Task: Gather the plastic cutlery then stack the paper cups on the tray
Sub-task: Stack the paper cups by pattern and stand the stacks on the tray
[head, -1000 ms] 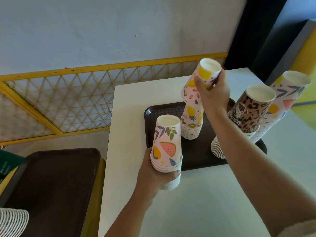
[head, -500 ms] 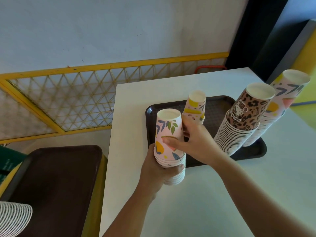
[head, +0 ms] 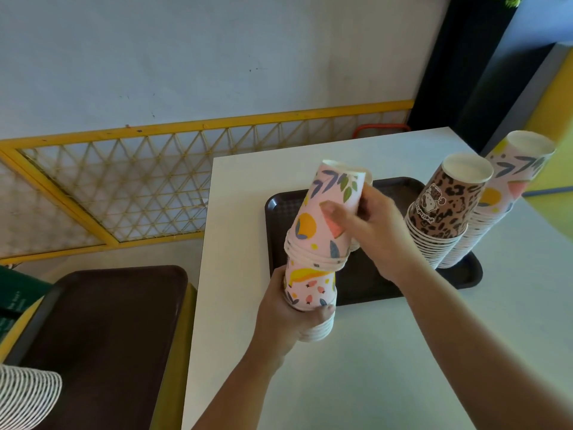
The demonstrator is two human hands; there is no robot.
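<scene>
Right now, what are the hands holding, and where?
Left hand grips the lower cup stack near its base; right hand grips the upper cups mid-wall.

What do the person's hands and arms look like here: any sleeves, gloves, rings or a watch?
Both are bare. The left hand and right hand show no gloves and no rings that I can make out. Neither wrist carries a watch or band, and both forearms are uncovered right to the bottom edge of the frame, so no sleeve shows. The fingernails are short and look unpainted, though the right hand is slightly blurred.
</scene>
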